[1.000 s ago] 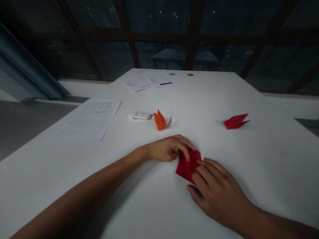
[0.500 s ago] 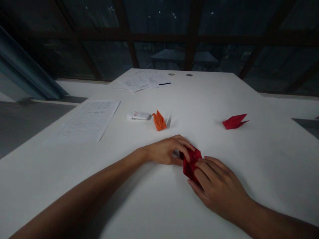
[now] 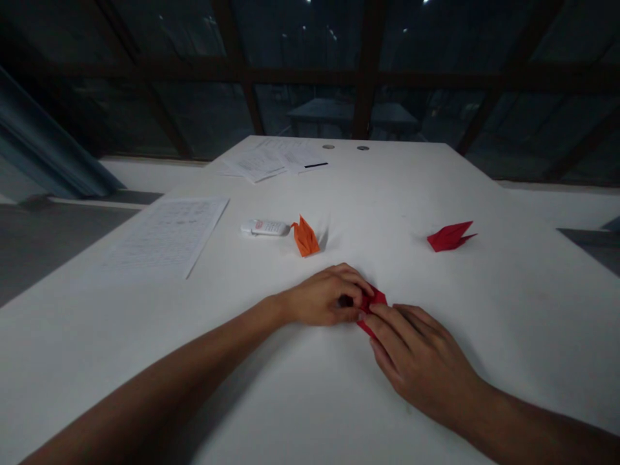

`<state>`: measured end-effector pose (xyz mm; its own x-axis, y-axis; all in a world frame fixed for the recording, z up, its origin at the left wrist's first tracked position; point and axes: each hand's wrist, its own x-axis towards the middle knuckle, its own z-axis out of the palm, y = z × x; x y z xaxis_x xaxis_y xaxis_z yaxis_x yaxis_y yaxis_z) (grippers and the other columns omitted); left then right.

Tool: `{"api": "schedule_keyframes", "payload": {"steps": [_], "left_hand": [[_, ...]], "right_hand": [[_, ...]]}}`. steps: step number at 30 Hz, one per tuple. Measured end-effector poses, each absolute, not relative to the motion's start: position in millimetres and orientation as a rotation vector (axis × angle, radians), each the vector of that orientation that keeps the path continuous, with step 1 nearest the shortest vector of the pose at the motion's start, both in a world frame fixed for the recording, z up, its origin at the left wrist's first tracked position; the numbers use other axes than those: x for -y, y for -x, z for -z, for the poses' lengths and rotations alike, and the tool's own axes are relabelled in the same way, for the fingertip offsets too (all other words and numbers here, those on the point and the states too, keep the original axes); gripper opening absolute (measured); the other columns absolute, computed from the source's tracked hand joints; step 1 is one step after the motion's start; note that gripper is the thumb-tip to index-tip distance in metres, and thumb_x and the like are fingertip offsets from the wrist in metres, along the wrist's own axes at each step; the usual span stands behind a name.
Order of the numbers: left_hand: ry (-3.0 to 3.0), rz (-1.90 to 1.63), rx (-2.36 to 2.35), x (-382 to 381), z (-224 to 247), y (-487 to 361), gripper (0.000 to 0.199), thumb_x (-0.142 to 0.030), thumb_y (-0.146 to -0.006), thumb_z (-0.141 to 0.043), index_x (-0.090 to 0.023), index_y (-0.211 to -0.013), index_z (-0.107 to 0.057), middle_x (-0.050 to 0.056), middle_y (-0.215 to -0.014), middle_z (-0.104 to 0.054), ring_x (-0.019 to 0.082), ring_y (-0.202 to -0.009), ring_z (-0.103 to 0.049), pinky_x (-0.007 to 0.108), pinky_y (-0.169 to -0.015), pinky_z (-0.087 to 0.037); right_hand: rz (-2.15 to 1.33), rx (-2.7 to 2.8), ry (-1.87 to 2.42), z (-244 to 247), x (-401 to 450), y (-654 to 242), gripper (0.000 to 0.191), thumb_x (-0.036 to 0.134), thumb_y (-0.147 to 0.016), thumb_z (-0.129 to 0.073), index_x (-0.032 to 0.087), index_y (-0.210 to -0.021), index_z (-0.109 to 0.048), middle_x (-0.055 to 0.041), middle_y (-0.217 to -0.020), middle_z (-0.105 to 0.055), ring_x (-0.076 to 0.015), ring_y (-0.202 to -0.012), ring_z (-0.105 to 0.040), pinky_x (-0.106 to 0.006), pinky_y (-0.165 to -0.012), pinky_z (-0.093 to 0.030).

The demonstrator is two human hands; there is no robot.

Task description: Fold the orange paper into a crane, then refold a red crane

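Red folded paper point(image 3: 379, 297), one: pinched by left hand point(image 3: 327, 298), overlaid by right hand point(image 3: 422, 356) (closure undetermined), between both; long axis obscured; well apart from far edge of table point(image 3: 387, 194).

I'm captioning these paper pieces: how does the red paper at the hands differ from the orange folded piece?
The red paper is mostly covered by the left hand and right hand; the orange folded piece sits untouched. The orange folded piece shows pointed tips, while the red paper's full shape is hidden. The red paper is nearer the camera than the orange folded piece. Both are brightly coloured.
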<state>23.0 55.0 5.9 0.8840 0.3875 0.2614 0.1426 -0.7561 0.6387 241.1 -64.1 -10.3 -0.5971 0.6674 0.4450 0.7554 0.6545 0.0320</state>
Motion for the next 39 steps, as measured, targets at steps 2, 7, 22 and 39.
{"api": "schedule_keyframes", "payload": {"steps": [2,7,22,39], "left_hand": [[-2.418,-0.508,-0.418,-53.4,-4.9,-24.6,0.008,-0.021,-0.091,-0.069,-0.02,-0.084,-0.065,0.005,-0.118,-0.074,0.021,-0.115,-0.062,0.037,-0.107,-0.042],[-2.476,-0.514,-0.546,-50.6,-1.8,-26.9,0.013,-0.025,-0.091,-0.07,-0.021,-0.103,-0.067,0.006,-0.111,-0.073,0.022,-0.107,-0.063,0.037,-0.102,-0.044],[-2.649,-0.593,-0.89,-44.9,0.5,-24.9,0.057,-0.031,-0.09,-0.068,-0.021,-0.144,-0.05,0.01,-0.137,-0.063,0.03,-0.126,-0.05,0.048,-0.109,-0.038],[-2.57,-0.543,-0.744,-47.1,-0.7,-25.6,0.055,-0.024,-0.089,-0.069,-0.024,-0.141,-0.051,0.009,-0.129,-0.065,0.028,-0.121,-0.054,0.045,-0.106,-0.039]], "right_hand": [[0.291,2.492,1.15,8.3,64.8,-239.4,0.028,0.019,-0.095,-0.059,0.014,-0.12,-0.07,-0.0117,-0.117,-0.073,-0.0282,-0.096,-0.068,-0.047,-0.09,-0.053],[0.262,2.477,1.153,9.9,69.1,-235.3,0.028,0.027,-0.097,-0.058,0.015,-0.119,-0.072,-0.0105,-0.114,-0.076,-0.0289,-0.099,-0.069,-0.047,-0.09,-0.052],[0.11,2.64,1.211,15.8,84.5,-235.0,0.073,0.063,-0.096,-0.054,0.011,-0.148,-0.053,-0.0176,-0.153,-0.054,-0.0372,-0.139,-0.051,-0.055,-0.11,-0.043],[-0.248,2.192,1.333,16.2,26.1,-255.7,0.025,0.019,-0.094,-0.062,0.021,-0.12,-0.061,-0.01,-0.118,-0.068,-0.0259,-0.108,-0.065,-0.047,-0.096,-0.053]]}}
